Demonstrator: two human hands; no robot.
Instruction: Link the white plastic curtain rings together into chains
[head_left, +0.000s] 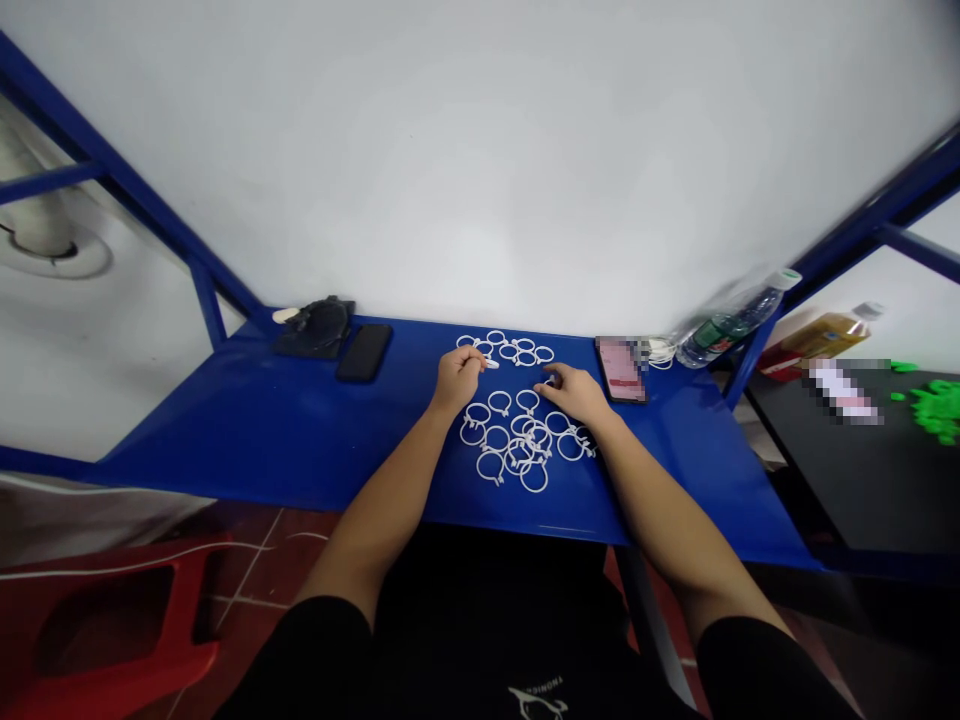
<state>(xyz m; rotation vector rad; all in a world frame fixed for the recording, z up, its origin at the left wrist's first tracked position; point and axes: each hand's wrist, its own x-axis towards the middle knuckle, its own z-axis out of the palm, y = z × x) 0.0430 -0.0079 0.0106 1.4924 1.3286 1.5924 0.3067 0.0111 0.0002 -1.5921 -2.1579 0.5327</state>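
My left hand (459,380) is closed in a pinch near the back of the blue table, and a small white plastic ring (491,364), seen nearly edge-on, sticks out from its fingertips. To the right, my right hand (577,394) has its fingers curled with a bit of a white ring (553,380) showing between thumb and forefinger; most of that ring is hidden. Several white open rings with small clip ends lie in a loose, overlapping heap (519,440) in front of my hands. Behind them is a smaller group of white rings (517,348).
The blue table (300,430) stands against a white wall. A black phone (365,352) and a dark pouch (319,328) lie left. Right are a lit phone (622,370), a white cable (660,350) and a leaning plastic bottle (731,322). A red stool (172,620) stands lower left.
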